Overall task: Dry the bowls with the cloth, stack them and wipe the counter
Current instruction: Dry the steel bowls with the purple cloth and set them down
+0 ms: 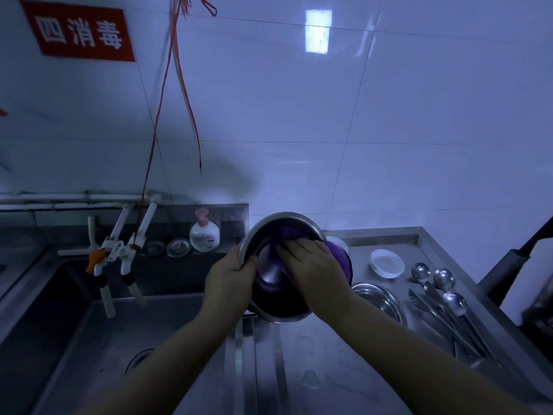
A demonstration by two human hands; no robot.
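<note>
Left hand [232, 272] gripped the steel bowl [269, 274] by its 9 o'clock rim, tilted above the table [314, 369] edge. Right hand [311, 265] pressed the purple cloth [291, 233] inside, fingers flat. Risk: hard rubbing could twist the wet rim loose.
</note>
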